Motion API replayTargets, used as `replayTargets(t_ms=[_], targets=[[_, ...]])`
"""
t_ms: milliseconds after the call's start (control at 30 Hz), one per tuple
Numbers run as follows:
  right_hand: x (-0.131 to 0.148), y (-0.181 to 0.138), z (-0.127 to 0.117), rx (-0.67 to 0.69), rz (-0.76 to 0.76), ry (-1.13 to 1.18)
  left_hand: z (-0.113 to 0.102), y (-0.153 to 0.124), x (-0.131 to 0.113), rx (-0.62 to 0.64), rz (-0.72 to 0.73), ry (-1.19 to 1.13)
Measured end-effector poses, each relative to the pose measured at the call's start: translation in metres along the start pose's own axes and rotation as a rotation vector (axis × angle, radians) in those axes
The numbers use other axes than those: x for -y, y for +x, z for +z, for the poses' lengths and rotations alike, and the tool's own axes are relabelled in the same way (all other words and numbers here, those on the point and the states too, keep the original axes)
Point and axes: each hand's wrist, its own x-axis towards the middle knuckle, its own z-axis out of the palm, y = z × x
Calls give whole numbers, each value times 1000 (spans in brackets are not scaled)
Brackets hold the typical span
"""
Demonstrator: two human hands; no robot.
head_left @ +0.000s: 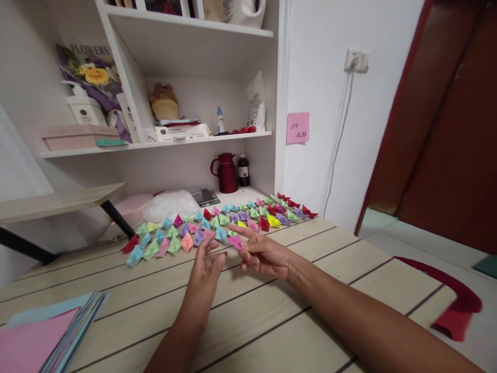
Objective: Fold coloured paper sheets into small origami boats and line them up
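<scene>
Between the thumb and fingers of my right hand (262, 254) is a small magenta paper boat (235, 242). It is held over the front edge of several rows of folded paper boats in many colours. My left hand (207, 264) is just left of it, fingers apart and curved, with nothing in them. A light blue paper boat (221, 233) stands right behind the fingers. Farther left are an orange paper boat (187, 242) and a blue paper boat (135, 256). To the right, a yellow paper boat (274, 221) stands beside a red paper boat (264, 224).
A stack of coloured paper (42, 336) lies at the table's near left. Behind the boats are a clear plastic bag (171, 205) and a dark red jug (227, 173) by the shelf unit (202, 23). A red stool (458, 295) stands on the floor at right.
</scene>
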Motion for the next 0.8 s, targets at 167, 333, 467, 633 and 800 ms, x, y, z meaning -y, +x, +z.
replayTargets(t_ms=[167, 333, 467, 633, 800], targets=[[-2, -3, -3, 127, 125, 61, 0, 0, -1, 127, 60, 75], [-6, -3, -3, 196, 178, 74, -4, 5, 3, 158, 220, 188], [-6, -2, 1, 135, 165, -113, -7, 8, 6, 96, 271, 278], [-9, 1, 8, -164, -141, -737, -15, 14, 14, -80, 305, 435], [-10, 3, 8, -222, -382, -1132, -18, 16, 18, 7, 332, 593]])
